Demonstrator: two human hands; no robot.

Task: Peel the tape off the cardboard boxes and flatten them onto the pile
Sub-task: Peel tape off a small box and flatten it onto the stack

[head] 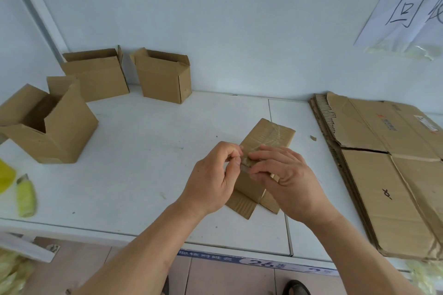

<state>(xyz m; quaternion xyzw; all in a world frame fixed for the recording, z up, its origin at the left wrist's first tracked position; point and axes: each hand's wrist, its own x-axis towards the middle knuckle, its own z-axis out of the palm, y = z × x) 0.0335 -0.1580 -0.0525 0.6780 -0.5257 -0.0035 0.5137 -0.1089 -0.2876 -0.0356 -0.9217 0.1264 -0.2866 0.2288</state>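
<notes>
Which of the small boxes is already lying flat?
The box under both hands, mid-table. The other three boxes stand upright and open at the left and back.

Flattened box [266,146] mid-table [143,151], partly under both hands: left hand [211,179] left of right hand [285,179]. Three open boxes far left: [48,124] nearest, [96,74] and [165,76] against wall. Flat cardboard pile [383,163] on right. Utility knife [26,195] at left edge.
</notes>
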